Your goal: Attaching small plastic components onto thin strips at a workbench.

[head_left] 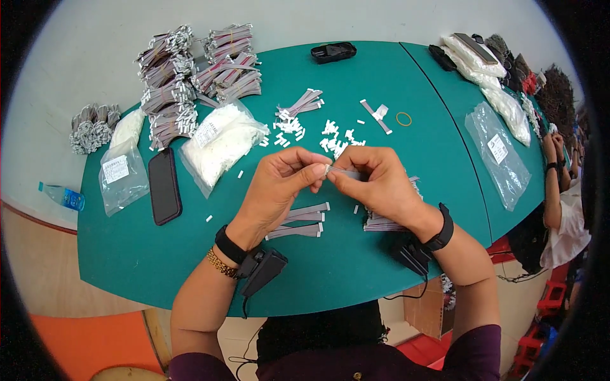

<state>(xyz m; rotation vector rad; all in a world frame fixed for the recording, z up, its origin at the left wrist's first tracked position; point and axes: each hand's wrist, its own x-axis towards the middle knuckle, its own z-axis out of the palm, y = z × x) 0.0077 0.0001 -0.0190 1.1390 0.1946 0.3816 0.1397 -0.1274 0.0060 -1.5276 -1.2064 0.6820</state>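
Note:
Over the green table, my left hand (pixel 274 185) and my right hand (pixel 386 186) meet with their fingertips pinched together. Between them runs a short grey ribbon cable (pixel 346 173), gripped by my right thumb and fingers. At its end a small white connector (pixel 328 169) is pinched in my left fingertips; fingers partly hide it. Below my left hand lie several grey ribbon cables (pixel 306 214) with white ends. A stack of similar cables (pixel 383 223) is partly covered by my right wrist. Small white connector pieces (pixel 335 147) lie scattered just beyond my fingers.
Bundled cables (pixel 170 86) are piled at the back left. Beside them are a bag of white pieces (pixel 222 143) and a black phone (pixel 165 186). A rubber band (pixel 403 119) and a clear bag (pixel 499 152) lie to the right. Another person's arm (pixel 551 184) shows far right.

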